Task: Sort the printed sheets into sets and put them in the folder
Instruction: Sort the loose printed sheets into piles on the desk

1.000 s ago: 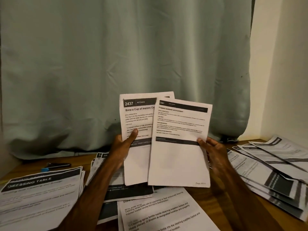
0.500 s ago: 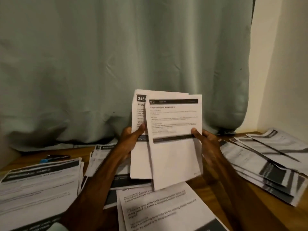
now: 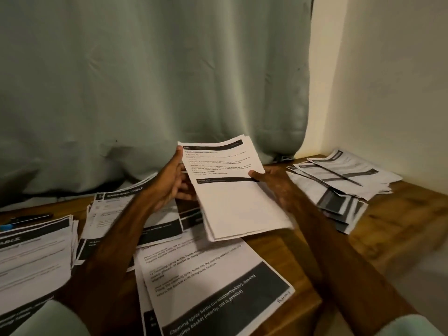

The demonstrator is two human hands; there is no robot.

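The left hand and right hand grip tilted sheets — piles crowd the table.

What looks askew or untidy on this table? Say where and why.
The right-hand pile is splayed: sheets at differing angles, corners jutting out. The left stack sits squarer. The left hand and right hand grip the held sheets, edges slightly offset.

A grey-green curtain hangs in folds across the back, its hem bunched along the far edge of a brown wooden table. A cream wall meets the table along its right edge and closes the far right corner beside the curtain. A dark pen lies near the far left corner, its blue end pointing left.
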